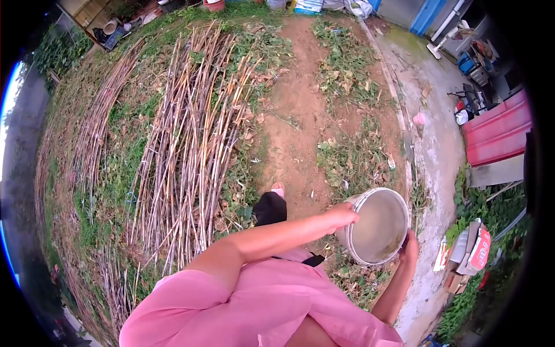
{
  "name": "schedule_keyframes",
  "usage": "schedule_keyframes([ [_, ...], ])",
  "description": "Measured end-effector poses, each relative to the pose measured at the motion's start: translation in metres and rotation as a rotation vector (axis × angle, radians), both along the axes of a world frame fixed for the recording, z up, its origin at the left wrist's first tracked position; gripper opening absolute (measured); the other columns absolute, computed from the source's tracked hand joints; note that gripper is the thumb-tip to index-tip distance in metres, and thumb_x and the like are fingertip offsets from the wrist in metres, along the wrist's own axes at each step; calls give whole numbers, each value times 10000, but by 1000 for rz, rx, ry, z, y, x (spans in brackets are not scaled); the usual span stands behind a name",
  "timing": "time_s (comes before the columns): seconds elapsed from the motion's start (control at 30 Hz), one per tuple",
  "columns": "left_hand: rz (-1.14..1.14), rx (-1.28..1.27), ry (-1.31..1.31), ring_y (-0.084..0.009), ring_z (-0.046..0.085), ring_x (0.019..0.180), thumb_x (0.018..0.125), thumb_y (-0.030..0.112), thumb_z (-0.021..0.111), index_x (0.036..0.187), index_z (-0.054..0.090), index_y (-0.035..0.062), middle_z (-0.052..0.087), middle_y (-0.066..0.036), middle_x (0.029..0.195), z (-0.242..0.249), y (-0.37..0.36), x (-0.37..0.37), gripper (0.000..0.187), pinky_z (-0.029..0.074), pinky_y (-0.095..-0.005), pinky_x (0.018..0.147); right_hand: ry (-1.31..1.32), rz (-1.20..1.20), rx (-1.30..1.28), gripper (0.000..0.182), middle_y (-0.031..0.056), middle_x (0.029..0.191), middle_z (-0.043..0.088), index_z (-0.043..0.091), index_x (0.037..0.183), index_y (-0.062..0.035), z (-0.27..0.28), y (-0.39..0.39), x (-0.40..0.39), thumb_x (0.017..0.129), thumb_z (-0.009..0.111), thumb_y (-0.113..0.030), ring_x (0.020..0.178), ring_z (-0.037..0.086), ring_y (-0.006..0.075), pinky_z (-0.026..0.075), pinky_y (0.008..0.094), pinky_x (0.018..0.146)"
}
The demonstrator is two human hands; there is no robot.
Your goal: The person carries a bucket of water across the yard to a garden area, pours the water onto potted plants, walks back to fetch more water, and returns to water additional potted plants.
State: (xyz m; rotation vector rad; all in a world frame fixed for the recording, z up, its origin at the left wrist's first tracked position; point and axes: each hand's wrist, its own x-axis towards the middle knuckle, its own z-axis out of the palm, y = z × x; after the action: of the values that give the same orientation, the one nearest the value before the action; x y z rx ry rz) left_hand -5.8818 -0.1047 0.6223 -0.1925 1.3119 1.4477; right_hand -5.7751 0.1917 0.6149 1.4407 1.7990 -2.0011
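A whitish plastic bucket (379, 226) is held in front of my body, its open mouth turned up toward me. My left hand (345, 216) grips it at the left rim, thumb side on the edge. On the opposite side, my right hand (410, 247) is closed around the lower right of the rim, with part of the fingers hidden behind the wall. The inside looks dull yellowish-grey, with brownish marks low on the right. Below the bucket lies ground strewn with wilted vines and leaves (361, 150).
Long bundles of dry stalks (193, 133) lie on the left. A bare dirt path (298, 104) runs ahead, where one foot (278, 189) shows. To the right are a concrete strip (430, 173), a small pink bucket (419, 118) and cardboard boxes (471, 248).
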Motion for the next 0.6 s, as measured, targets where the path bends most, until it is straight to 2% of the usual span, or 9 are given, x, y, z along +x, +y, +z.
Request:
schedule_keyframes([
  [0.1, -63, -7, 80, -130, 481, 749, 643, 172, 570, 979, 546, 88, 535, -28, 810, 1, -4, -110, 347, 382, -290, 593, 118, -100, -80, 344, 81, 922, 613, 577, 972, -41, -1, -17, -86, 790, 457, -308, 817, 582, 200, 480, 334, 662],
  [0.13, -14, 21, 50, -120, 457, 642, 620, 137, 559, 905, 537, 67, 505, -31, 735, -3, -1, -138, 295, 326, -285, 488, 37, -80, -100, 349, 85, 961, 604, 571, 985, -40, 9, -21, -111, 804, 439, -308, 876, 565, 213, 464, 347, 738],
  [0.17, 21, 41, 14, -110, 433, 535, 597, 101, 547, 832, 528, 45, 476, -34, 660, -7, -2, -161, 242, 269, -279, 382, 66, -33, -85, 366, 79, 971, 602, 565, 1005, -43, -1, -11, -128, 819, 424, -325, 888, 562, 211, 453, 346, 765],
  [0.2, 36, 81, 18, -117, 448, 552, 600, 102, 550, 823, 532, 49, 482, -34, 656, -7, -3, -186, 230, 307, -284, 416, 44, -42, -80, 372, 77, 970, 601, 564, 1007, -44, -8, -2, -144, 822, 422, -334, 880, 563, 207, 456, 343, 755],
  [0.3, 36, 13, 35, -119, 452, 519, 602, 99, 549, 818, 532, 48, 484, -31, 627, 13, -13, -270, 222, 313, -273, 406, 40, -57, -66, 341, 76, 926, 613, 580, 955, -42, 2, -13, -237, 817, 427, -313, 843, 577, 203, 466, 332, 739],
  [0.4, 56, 53, 3, -125, 461, 504, 603, 95, 548, 816, 538, 44, 499, -34, 633, 7, -17, -355, 219, 313, -267, 387, 1, -75, -65, 328, 79, 915, 618, 588, 937, -45, 2, -19, -320, 816, 422, -301, 837, 582, 203, 470, 331, 741],
  [0.5, -89, 67, 12, -111, 456, 674, 632, 139, 562, 917, 541, 62, 508, -28, 758, 2, -27, -451, 297, 365, -282, 530, 2, -57, -59, 342, 82, 939, 615, 587, 956, -50, 1, -27, -414, 819, 411, -309, 862, 577, 207, 466, 340, 759],
  [0.6, -28, 51, 19, -123, 475, 656, 628, 134, 563, 921, 545, 50, 520, -36, 741, -15, -25, -535, 305, 371, -282, 508, 47, -43, -127, 354, 89, 967, 609, 580, 982, -42, -5, -35, -507, 819, 414, -309, 895, 570, 213, 459, 348, 786],
])
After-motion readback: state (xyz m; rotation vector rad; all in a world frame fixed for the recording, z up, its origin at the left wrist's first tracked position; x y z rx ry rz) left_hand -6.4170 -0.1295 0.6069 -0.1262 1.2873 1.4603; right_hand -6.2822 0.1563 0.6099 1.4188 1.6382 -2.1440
